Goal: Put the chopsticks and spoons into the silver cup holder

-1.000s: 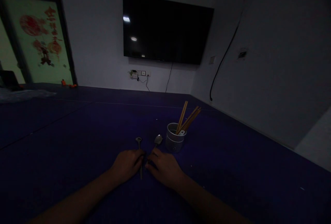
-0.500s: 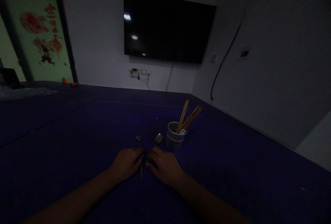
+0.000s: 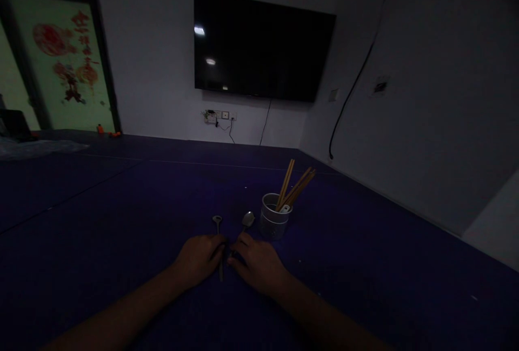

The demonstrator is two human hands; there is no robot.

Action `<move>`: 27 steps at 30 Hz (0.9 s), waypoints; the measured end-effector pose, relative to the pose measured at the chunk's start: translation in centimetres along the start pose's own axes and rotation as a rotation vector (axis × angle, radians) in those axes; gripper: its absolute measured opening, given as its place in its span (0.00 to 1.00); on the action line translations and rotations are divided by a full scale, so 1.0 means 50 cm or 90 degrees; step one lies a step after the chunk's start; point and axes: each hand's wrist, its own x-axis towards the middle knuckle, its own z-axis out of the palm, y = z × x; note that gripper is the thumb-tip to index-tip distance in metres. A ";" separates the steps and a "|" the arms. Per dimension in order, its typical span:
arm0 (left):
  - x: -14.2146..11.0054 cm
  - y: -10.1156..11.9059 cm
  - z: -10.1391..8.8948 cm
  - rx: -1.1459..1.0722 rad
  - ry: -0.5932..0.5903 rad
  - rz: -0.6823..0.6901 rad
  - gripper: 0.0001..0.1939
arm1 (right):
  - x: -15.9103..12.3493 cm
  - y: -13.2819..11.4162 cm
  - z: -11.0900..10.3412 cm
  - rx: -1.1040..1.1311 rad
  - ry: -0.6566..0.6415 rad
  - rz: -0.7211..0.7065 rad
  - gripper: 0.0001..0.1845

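Observation:
My left hand (image 3: 199,258) is closed around the middle of a slim metal spoon (image 3: 217,219); its small head points away from me and the handle end sticks out below my fingers. In my right hand (image 3: 259,263), also closed, is the handle of a second metal spoon (image 3: 248,219), whose shiny bowl shows beyond the fingertips. Both hands rest low at the table, close together but apart. Just beyond the right hand stands a grey metal cup (image 3: 274,226) with several wooden chopsticks (image 3: 295,189) leaning in it and a white handle end near its rim.
The dark blue-purple table (image 3: 121,205) spreads toward the wall. A television (image 3: 259,48) hangs there above sockets (image 3: 221,116) and cables. Clear plastic film (image 3: 36,149) and small orange objects (image 3: 114,134) lie at the far left. A black cable (image 3: 357,78) runs down the right wall.
The view tilts slightly up and back down. Both hands keep their grip on the spoons, and the cup stays in place.

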 end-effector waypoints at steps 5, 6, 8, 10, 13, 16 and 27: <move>0.000 0.000 0.002 -0.009 0.004 0.000 0.16 | 0.000 -0.002 -0.001 0.012 0.003 0.017 0.14; 0.000 -0.001 0.003 -0.011 0.008 0.001 0.16 | 0.000 -0.003 -0.001 0.014 0.006 0.021 0.14; 0.000 -0.002 0.005 -0.013 0.012 0.003 0.16 | 0.001 -0.003 0.000 0.017 0.011 0.032 0.14; 0.001 -0.003 0.006 -0.011 0.012 0.002 0.16 | 0.001 -0.003 0.000 0.020 0.010 0.043 0.14; 0.001 -0.003 0.007 -0.012 0.013 0.004 0.15 | 0.003 -0.003 0.001 0.025 0.002 0.057 0.13; 0.001 -0.003 0.006 -0.011 0.013 0.005 0.15 | 0.004 -0.003 -0.001 0.026 0.006 0.068 0.13; 0.001 0.006 -0.004 -0.024 0.040 -0.086 0.12 | 0.002 -0.001 0.005 0.017 0.027 0.096 0.12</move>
